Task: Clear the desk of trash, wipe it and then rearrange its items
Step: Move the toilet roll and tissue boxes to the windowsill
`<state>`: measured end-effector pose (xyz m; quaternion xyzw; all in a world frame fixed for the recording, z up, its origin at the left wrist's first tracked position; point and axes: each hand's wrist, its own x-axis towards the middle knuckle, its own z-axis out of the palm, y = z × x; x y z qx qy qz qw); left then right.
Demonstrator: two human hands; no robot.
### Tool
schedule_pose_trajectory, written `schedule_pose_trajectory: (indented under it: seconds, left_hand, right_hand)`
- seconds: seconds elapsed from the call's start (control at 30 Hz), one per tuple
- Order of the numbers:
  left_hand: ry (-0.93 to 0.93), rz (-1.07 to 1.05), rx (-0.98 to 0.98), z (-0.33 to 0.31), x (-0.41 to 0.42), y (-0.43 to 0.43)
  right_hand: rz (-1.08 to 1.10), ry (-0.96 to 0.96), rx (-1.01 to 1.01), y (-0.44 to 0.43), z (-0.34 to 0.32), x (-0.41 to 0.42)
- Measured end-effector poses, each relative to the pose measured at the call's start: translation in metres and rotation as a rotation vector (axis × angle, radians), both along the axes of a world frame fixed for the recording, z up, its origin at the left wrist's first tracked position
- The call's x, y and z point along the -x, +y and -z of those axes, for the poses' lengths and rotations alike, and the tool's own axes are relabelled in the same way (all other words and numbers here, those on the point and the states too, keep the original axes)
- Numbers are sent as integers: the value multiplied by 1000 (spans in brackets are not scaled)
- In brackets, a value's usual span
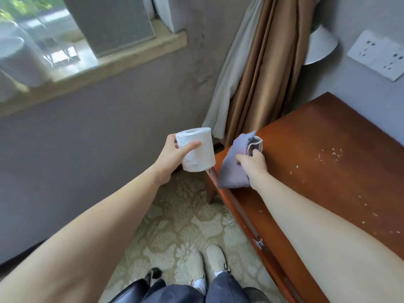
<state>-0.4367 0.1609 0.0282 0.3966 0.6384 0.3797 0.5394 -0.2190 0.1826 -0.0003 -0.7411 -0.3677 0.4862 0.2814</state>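
Observation:
My left hand [172, 154] grips a white toilet paper roll [197, 150] and holds it in the air just left of the desk's corner. My right hand [253, 165] clutches a bunched lilac cloth [231, 169] at the near left corner of the brown wooden desk [328, 149]. The cloth lies on the desk top and hangs a little over its edge. Small pale crumbs [332, 155] are scattered over the desk top to the right of the cloth.
A brown and cream curtain [262, 73] hangs behind the desk's left end. A white lamp shade [320, 45] and wall sockets [378, 54] sit on the wall above the desk. Patterned carpet [175, 232] and my shoes lie below; a window sill is at left.

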Motion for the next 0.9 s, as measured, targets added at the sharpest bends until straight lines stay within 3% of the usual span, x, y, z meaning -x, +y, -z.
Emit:
schedule_pose_trajectory:
  seconds: [0.43, 0.9]
  left_hand:
    - [32, -402, -168, -86, 90, -32]
    - [92, -725, -388, -178, 214, -76]
  right_hand:
    - [-507, 285, -183, 52, -104, 103]
    - [-730, 562, -251, 67, -207, 262]
